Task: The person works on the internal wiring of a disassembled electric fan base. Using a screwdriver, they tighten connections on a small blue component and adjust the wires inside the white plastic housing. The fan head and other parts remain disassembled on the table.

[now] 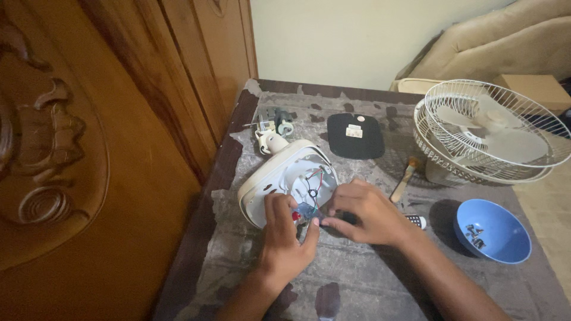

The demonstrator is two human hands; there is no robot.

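White plastic is what you are working in: the open fan housing (289, 178) lies at the centre of the head view on the worn grey surface (357, 279), with red and dark wires (315, 181) showing inside. Your left hand (284, 238) sits at its lower edge, fingers closed on a small blue part (306, 212). Your right hand (363, 213) meets it from the right, fingertips pinched together on a small dark piece beside the same part. To the right of the frame stand the fan grille (493, 128) and a blue bowl (492, 230) holding screws (476, 235); a black cover (355, 135) lies above. The thin wires look easy to strain: pull the blue part too hard and one could tear loose. A slip could also drop the small piece into the housing.
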